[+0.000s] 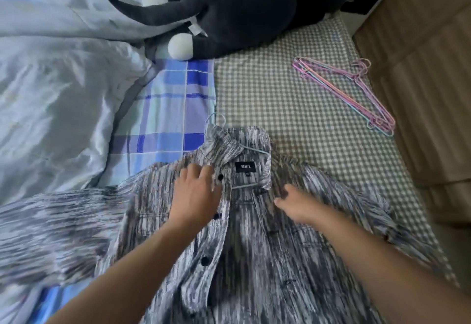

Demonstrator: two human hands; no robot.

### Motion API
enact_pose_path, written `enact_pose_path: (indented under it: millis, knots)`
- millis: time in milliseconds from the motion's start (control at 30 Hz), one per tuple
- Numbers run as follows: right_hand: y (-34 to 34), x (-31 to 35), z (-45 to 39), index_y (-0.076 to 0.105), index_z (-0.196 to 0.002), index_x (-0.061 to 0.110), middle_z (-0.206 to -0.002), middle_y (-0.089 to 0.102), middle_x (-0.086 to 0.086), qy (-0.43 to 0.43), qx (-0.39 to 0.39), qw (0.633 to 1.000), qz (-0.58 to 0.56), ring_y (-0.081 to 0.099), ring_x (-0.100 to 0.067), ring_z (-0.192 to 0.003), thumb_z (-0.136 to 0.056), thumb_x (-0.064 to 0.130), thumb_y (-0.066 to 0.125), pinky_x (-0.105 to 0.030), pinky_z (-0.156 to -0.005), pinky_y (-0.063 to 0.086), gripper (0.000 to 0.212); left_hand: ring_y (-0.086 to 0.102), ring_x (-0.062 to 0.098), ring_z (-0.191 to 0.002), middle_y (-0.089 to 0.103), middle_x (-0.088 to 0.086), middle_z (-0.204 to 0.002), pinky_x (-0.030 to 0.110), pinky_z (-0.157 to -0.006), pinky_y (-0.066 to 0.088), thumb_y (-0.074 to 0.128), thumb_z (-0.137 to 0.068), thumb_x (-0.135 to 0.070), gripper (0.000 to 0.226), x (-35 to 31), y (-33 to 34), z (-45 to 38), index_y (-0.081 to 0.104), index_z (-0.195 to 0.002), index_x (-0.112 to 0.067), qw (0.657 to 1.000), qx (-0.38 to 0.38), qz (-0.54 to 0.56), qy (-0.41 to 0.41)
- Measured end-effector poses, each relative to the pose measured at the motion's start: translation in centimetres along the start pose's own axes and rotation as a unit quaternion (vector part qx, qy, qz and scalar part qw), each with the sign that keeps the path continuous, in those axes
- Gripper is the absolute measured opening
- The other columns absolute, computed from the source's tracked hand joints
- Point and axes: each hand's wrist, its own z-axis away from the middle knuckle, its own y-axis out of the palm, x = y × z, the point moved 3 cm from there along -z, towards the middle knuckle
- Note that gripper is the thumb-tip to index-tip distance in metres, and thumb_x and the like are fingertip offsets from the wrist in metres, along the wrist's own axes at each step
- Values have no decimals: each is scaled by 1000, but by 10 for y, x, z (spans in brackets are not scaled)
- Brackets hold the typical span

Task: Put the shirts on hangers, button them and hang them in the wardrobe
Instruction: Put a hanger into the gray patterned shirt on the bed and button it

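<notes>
On the bed, left hand (pixel 197 191) lay flat with straight fingers beside the top button, pinning the placket of the striped shirt (pixel 254 260). Right hand (pixel 297 206) blurred, grip unreadable, near the collar, likely to button. Blue hanger (pixel 251 148) already threaded inside; spare hangers (pixel 344 94) well apart.

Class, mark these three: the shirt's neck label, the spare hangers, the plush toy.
neck label (pixel 245 167), head view, middle of the black patch.
spare hangers (pixel 344 94), head view, the bundled bars.
plush toy (pixel 244 10), head view, dark body.

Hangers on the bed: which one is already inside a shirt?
The light blue hanger at the striped shirt's collar; the others lie bare, bundled on the checked sheet.
</notes>
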Motion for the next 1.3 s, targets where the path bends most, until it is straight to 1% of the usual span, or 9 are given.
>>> enact_pose_path:
  millis: [133, 267, 367, 433, 700, 833, 1000, 1100, 1300]
  knots:
    - [-6, 15, 5, 19, -158, 23, -151, 44, -9, -49, -72, 991, -102, 57, -22, -111, -101, 58, 43, -44, -104, 44, 71, 53, 22, -112, 47, 6, -127, 40, -94, 55, 41, -90, -78, 75, -17, 38, 36, 38, -134, -18, 981, 163, -87, -53]
    - [10, 25, 12, 13, -159, 30, -164, 28, -4, -72, -75, 986, -130, 36, -32, -145, -92, 71, 47, -54, -117, 31, 85, 62, 14, -81, 63, 5, -98, 29, -76, 59, 45, -106, -27, 24, -11, 54, 53, 52, -123, -10, 960, 227, -145, -73]
    - [17, 18, 10, 11, -160, 31, -160, 35, -6, -67, -94, 986, -121, 49, -29, -135, -96, 64, 47, -50, -109, 44, 80, 71, 17, -84, 71, 7, -100, 32, -82, 60, 46, -105, -20, 23, -14, 61, 82, 60, -119, -8, 928, 335, -165, 8]
    - [17, 14, 10, 13, -160, 29, -130, 57, -5, -66, -100, 983, -139, 66, -20, -97, -101, 54, 46, -34, -74, 58, 72, 69, 18, -87, 71, 8, -108, 29, -78, 58, 47, -105, -22, 26, -12, 60, 101, 58, -125, -9, 898, 392, -193, 45]
    - [10, 12, -3, 22, -156, 29, -114, 64, -3, -74, -123, 974, -173, 55, -11, -60, -101, 48, 51, -25, -49, 46, 65, 55, 9, -64, 56, -1, -94, 27, -54, 54, 42, -106, -33, 29, -65, 12, 21, 38, -132, -22, 993, 115, -39, 6]
    - [-5, 39, -18, 27, -154, 30, -149, 43, -1, -75, -194, 964, -165, 64, -21, -109, -96, 49, 58, -44, -89, 58, 68, 52, 16, -61, 49, 16, -122, 29, -45, 42, 48, -106, -33, 50, -81, 25, -39, 26, -150, -30, 983, 137, -119, 37]
    - [-28, 74, -49, 22, -157, 22, -155, 30, -8, -25, -196, 977, -84, 49, -32, -130, -93, 52, 62, -42, -93, 49, 81, 56, 19, -67, 62, 9, -99, 31, -56, 46, 37, -104, -54, 50, -58, 24, -65, 62, -93, -12, 978, 150, -124, -76]
    - [-31, 78, -66, 30, -155, 17, -148, 41, -11, -5, -197, 975, -103, 61, -27, -111, -97, 18, 62, -28, -72, 48, 66, 56, 23, -72, 61, 4, -89, 32, -64, 43, 47, -98, -20, 15, -11, 7, -48, 61, -99, -14, 977, 129, 23, -166]
    - [-39, 29, -67, 57, -137, 17, -121, 63, -7, -25, -238, 938, -250, 55, -12, -65, -99, -7, 39, -27, -50, 48, 48, 57, 19, -56, 65, 9, -77, 28, -47, 46, 42, -93, 12, 32, 57, -18, -14, 63, -85, -11, 928, 101, 198, -300]
